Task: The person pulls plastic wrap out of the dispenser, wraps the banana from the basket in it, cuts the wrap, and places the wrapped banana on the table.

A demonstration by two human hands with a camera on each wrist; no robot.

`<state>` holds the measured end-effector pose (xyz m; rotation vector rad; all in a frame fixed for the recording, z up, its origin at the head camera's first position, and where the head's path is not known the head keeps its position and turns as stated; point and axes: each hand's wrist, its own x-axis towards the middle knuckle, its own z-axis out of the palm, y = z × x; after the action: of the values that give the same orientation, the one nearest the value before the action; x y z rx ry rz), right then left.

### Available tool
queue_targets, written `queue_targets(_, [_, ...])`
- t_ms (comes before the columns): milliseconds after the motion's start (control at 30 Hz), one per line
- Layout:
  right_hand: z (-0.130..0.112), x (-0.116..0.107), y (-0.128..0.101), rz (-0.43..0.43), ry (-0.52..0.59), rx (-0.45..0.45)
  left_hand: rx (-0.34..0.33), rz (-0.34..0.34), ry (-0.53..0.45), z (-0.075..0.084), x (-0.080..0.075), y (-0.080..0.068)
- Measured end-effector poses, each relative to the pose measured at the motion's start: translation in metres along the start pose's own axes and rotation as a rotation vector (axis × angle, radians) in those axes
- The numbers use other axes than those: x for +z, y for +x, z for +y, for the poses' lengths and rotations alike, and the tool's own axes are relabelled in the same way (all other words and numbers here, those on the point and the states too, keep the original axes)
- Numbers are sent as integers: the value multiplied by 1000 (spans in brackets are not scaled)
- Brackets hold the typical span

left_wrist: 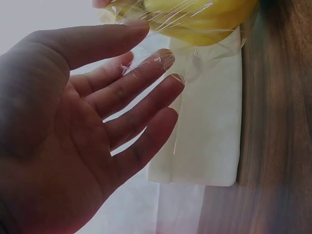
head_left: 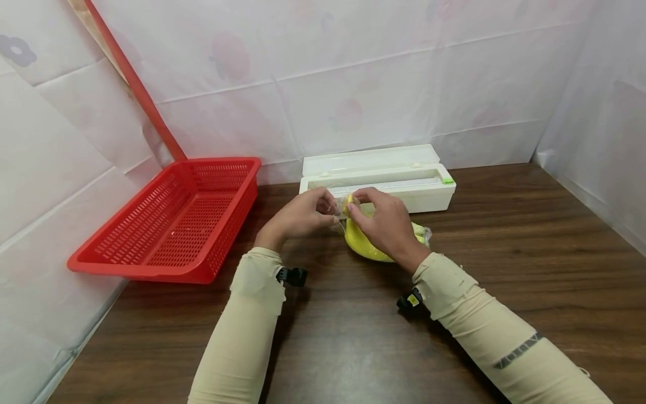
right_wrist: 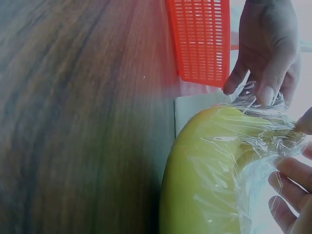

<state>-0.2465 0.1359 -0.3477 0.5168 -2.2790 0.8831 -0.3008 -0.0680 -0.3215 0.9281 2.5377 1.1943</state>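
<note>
Yellow bananas (head_left: 364, 244) wrapped in clear cling film (right_wrist: 219, 180) lie in front of a white box, partly hidden under my right hand (head_left: 386, 221). The right thumb and forefinger pinch the film-covered stem end. Just left of that end is my left hand (head_left: 301, 216), its thumb and fingers apart. Thin strands of film cling to its fingertips (left_wrist: 165, 57) in the left wrist view. Bunched film reaches from the stem to the left thumb in the right wrist view.
The long white cling film box (head_left: 429, 197) stands against the back sheet with its lid (head_left: 373, 159) raised and a roll inside. A red perforated basket (head_left: 212, 276) stands at left on the dark wooden table (head_left: 525, 247). A red strip (head_left: 133, 78) rises behind it.
</note>
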Motion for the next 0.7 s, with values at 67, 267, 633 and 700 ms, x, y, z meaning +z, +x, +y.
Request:
queue_targets(67, [-1, 0, 0, -8, 7, 12, 8, 3, 1, -1, 1, 1])
queue_targets(267, [-4, -1, -2, -70, 25, 91, 17, -5, -19, -1, 4, 1])
queue_targets(633, [-2, 1, -3, -63, -3, 26, 78, -62, -159, -12, 3, -1])
queue_targets(700, [-2, 1, -3, -53, -3, 16, 75, -65, -186, -16, 3, -2])
